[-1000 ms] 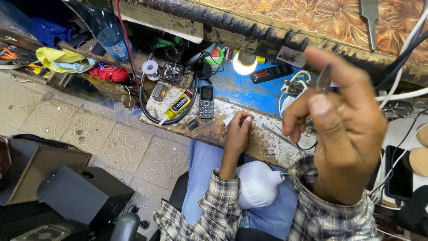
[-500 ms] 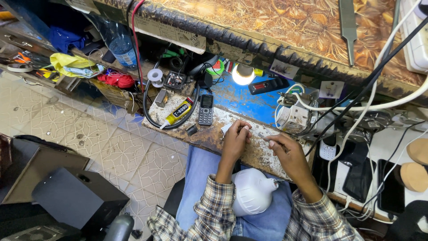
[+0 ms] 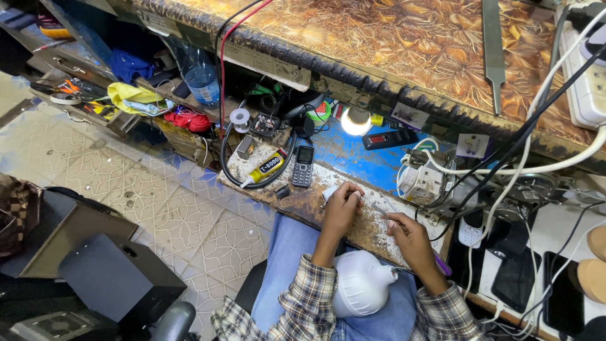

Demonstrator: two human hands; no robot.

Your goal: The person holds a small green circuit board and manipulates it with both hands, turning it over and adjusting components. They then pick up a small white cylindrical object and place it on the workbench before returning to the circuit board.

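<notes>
My right hand (image 3: 409, 232) has come down from in front of my face and is now pinching thin tweezers (image 3: 382, 209) over the scuffed blue workbench (image 3: 353, 165). To its left, beyond the tiled floor (image 3: 158, 196), my left hand (image 3: 343, 203) is curling closed on a small white part (image 3: 329, 191). A white bulb housing (image 3: 361, 284) is lying in my lap.

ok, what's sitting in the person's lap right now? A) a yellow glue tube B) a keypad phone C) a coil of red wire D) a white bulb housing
D: the white bulb housing rests on the blue-clad lap between the forearms, below the left hand and right hand; both hands are up at the worn bench edge.
</notes>
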